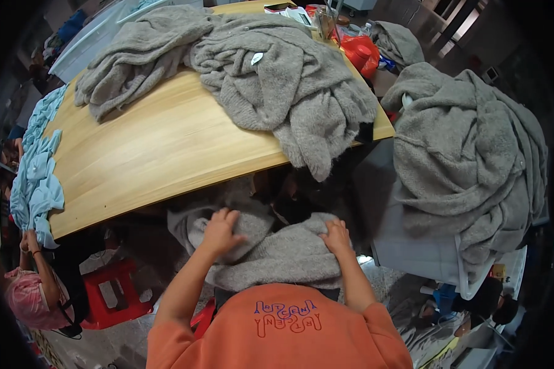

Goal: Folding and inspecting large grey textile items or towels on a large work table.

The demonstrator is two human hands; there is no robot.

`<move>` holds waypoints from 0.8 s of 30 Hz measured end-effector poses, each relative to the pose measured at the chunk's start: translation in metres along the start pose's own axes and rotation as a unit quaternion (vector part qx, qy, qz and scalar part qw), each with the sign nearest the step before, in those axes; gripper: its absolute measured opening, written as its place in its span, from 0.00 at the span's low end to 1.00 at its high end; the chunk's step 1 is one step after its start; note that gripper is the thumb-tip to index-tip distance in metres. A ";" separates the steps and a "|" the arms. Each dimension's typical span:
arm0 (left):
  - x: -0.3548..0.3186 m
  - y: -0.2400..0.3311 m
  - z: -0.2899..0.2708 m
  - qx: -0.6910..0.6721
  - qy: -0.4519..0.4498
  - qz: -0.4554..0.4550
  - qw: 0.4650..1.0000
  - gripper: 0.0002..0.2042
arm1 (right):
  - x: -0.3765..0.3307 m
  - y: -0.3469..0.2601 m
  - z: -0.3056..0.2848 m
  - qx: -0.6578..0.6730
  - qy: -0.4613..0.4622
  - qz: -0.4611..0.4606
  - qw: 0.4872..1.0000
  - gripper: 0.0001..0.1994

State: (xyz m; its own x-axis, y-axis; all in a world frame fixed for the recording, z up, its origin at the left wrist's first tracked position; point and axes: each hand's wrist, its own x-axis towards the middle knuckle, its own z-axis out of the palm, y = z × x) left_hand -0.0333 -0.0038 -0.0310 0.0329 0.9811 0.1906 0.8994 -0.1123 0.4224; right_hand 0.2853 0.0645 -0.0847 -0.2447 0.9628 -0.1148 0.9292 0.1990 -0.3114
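A fuzzy grey knitted garment (283,252) lies bunched across my lap, below the near edge of the wooden table. My left hand (223,235) rests on its left part, with the fingers spread and the thumb pointing inward. At the garment's right end, my right hand (337,237) has its fingers bent over the cloth and holds it. Folds hide the garment's shape. On the table lies a large heap of similar grey knitwear (258,80), with a small white label on top and one end hanging over the near edge.
The wooden table (166,147) spans the space ahead. Right of me, more grey knitwear (468,141) overflows a pale plastic bin (412,252). Light blue cloth (37,184) hangs at the left edge, handled by another person (40,295) near a red stool (114,292). A red bag (360,55) stands far right.
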 end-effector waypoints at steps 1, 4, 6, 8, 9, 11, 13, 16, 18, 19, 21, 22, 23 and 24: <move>0.000 -0.005 0.011 -0.002 0.000 -0.002 1.000 0.17 | -0.005 0.013 0.005 0.017 -0.005 -0.056 0.998 0.16; -0.020 -0.022 0.034 0.040 -0.160 -0.118 0.979 0.17 | -0.043 0.043 -0.005 0.164 0.117 -0.088 0.976 0.10; -0.046 -0.034 0.040 -0.016 -0.010 -0.110 0.994 0.15 | -0.079 0.066 -0.025 0.270 0.175 0.058 0.945 0.08; -0.085 -0.035 0.029 -0.027 0.014 -0.102 0.994 0.14 | -0.116 0.092 -0.049 0.395 0.066 0.158 0.902 0.07; -0.102 -0.031 0.019 -0.025 -0.015 -0.100 0.995 0.13 | -0.132 0.110 -0.052 0.393 0.069 0.169 0.901 0.07; -0.136 -0.028 0.004 -0.018 -0.066 -0.099 0.993 0.12 | -0.159 0.136 -0.045 0.211 -0.347 0.111 0.907 0.07; -0.155 -0.030 0.004 -0.017 -0.086 -0.098 0.991 0.11 | -0.162 0.137 -0.018 0.011 -0.337 0.151 0.929 0.06; -0.169 -0.031 0.000 0.018 -0.099 -0.165 0.981 0.10 | -0.101 0.084 -0.035 -0.140 -0.078 0.216 0.963 0.09; -0.174 -0.036 0.007 0.015 -0.044 -0.135 0.990 0.10 | -0.053 0.050 -0.057 -0.003 0.124 0.105 0.987 0.13; -0.176 -0.036 0.009 0.029 -0.054 -0.143 0.988 0.09 | -0.029 0.035 -0.062 0.077 0.182 0.028 0.980 0.15; -0.180 -0.036 0.011 0.030 -0.031 -0.139 0.989 0.10 | 0.008 -0.009 -0.067 0.134 0.086 -0.042 0.986 0.20; -0.178 -0.036 0.013 0.023 -0.013 -0.130 0.991 0.10 | 0.015 -0.011 -0.046 0.103 0.058 -0.099 0.988 0.23; -0.179 -0.037 0.013 0.020 -0.016 -0.116 0.993 0.10 | 0.022 -0.025 -0.040 0.072 -0.077 -0.092 0.990 0.27; -0.180 -0.037 0.013 0.018 -0.013 -0.097 0.995 0.11 | 0.019 -0.016 -0.004 0.069 -0.123 -0.118 0.983 0.28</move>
State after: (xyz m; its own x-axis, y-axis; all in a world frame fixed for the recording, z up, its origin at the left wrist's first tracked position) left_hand -0.0667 -0.1741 -0.0922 -0.1308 0.9877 0.0851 0.9047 0.0839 0.4176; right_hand 0.2669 0.0802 -0.0782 -0.5236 0.8163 -0.2440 0.7965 0.3673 -0.4803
